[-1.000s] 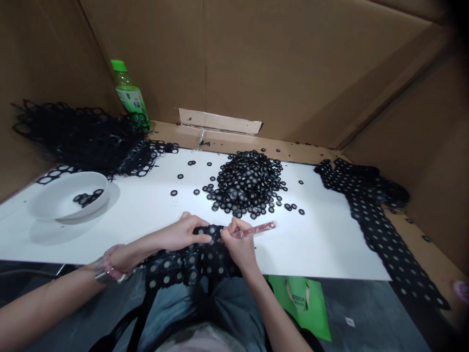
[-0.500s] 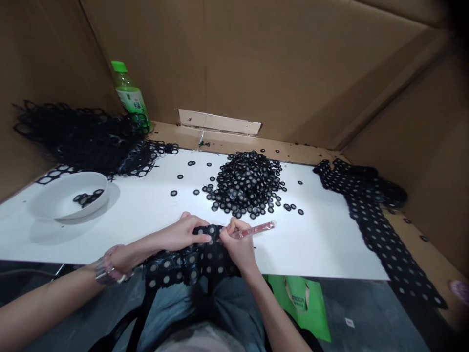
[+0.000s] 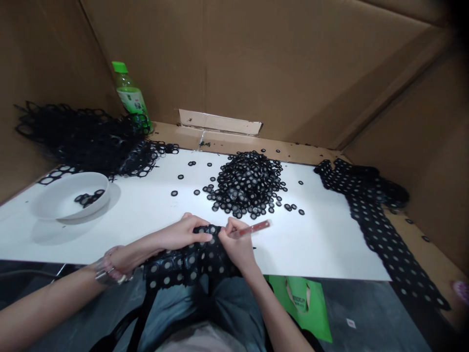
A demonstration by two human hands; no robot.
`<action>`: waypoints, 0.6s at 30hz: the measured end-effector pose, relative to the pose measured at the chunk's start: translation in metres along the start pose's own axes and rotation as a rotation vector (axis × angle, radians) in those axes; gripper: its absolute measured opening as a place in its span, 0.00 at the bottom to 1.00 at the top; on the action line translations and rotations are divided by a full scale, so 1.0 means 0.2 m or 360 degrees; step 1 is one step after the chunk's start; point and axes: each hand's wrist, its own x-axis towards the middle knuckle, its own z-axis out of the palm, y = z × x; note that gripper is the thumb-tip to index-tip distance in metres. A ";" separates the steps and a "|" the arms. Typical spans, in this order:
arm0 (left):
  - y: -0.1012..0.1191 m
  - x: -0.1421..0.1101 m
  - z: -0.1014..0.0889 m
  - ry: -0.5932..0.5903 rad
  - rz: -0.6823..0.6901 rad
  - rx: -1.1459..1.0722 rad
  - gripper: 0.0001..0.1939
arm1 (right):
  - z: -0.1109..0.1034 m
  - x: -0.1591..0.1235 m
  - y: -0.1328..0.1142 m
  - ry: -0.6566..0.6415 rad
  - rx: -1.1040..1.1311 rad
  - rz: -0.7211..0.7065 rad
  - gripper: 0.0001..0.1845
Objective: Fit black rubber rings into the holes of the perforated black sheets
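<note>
A black rubber-like strip with rows of pale round dots (image 3: 167, 266) hangs over the table's near edge and across my lap. My left hand (image 3: 179, 234) grips the top of this strip, thumb in front and fingers behind. Pinched in my right hand (image 3: 237, 247) is a slim pen-like tool with a red, clear-coated handle (image 3: 258, 227). Its handle points up to the right; the tip is hidden by my fingers at the strip's upper edge. Just beyond my hands lies a heap of small black rings with pale centres (image 3: 249, 181).
A white bowl (image 3: 47, 198) at the left holds a few black pieces. Behind it are a tangled pile of black ring-shaped scrap (image 3: 88, 137) and a green-capped bottle (image 3: 134, 100). More dotted strip (image 3: 381, 234) drapes along the right. Cardboard walls (image 3: 274, 63) surround the white table (image 3: 311, 249).
The tool's handle has tipped slightly left and down with a small motion of my right hand. My left hand keeps its hold on the strip.
</note>
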 end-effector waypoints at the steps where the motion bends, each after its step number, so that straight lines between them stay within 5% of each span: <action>1: 0.01 0.00 -0.01 -0.0009 0.0024 -0.0031 0.20 | -0.01 0.02 0.01 0.0021 0.0150 0.0064 0.14; 8: 0.07 0.03 -0.04 -0.0158 0.0047 -0.0252 0.17 | -0.03 0.10 0.04 0.0115 0.0404 0.0096 0.14; 18: 0.08 0.04 0.01 0.0054 0.0077 -0.0016 0.14 | 0.00 -0.03 0.00 0.0141 0.0344 0.0197 0.17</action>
